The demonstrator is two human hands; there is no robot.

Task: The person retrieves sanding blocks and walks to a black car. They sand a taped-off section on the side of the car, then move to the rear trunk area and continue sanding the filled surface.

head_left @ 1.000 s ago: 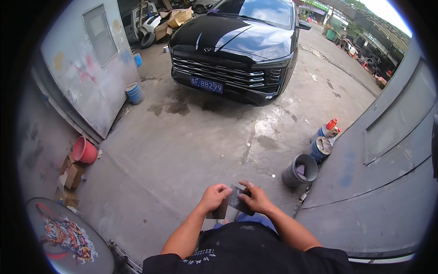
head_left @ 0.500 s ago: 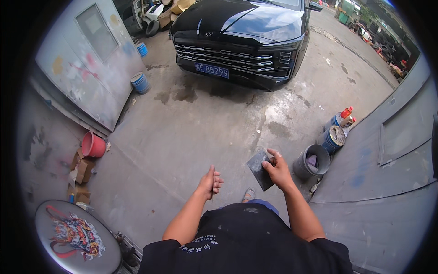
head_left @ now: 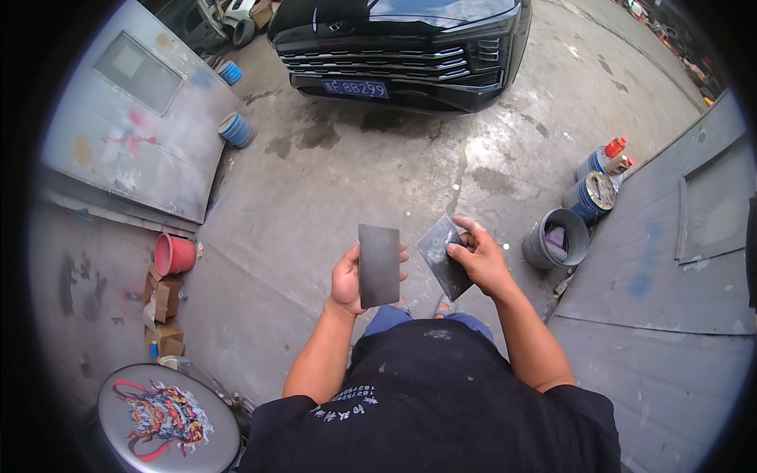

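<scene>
Grey, clasped by the fingers (head_left: 404, 255) of the left hand (head_left: 344, 281), a smooth rectangular sheet (head_left: 379, 268) sits near a white-smeared sheet (head_left: 444, 258) pinched by the right hand (head_left: 486, 264), above rough concrete floor (head_left: 292, 197), a round bucket (head_left: 538, 249) right, a glossy car (head_left: 418, 33) far.

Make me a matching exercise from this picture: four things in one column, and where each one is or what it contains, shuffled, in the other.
1. long dark sheet
2. pale-smeared dark sheet
3. red bucket
4. grey bucket

A. contains a purple item
B. in the right hand
C. next to cardboard boxes
D. in the left hand

Pairs: 1-D, 2-B, 3-C, 4-A
</scene>
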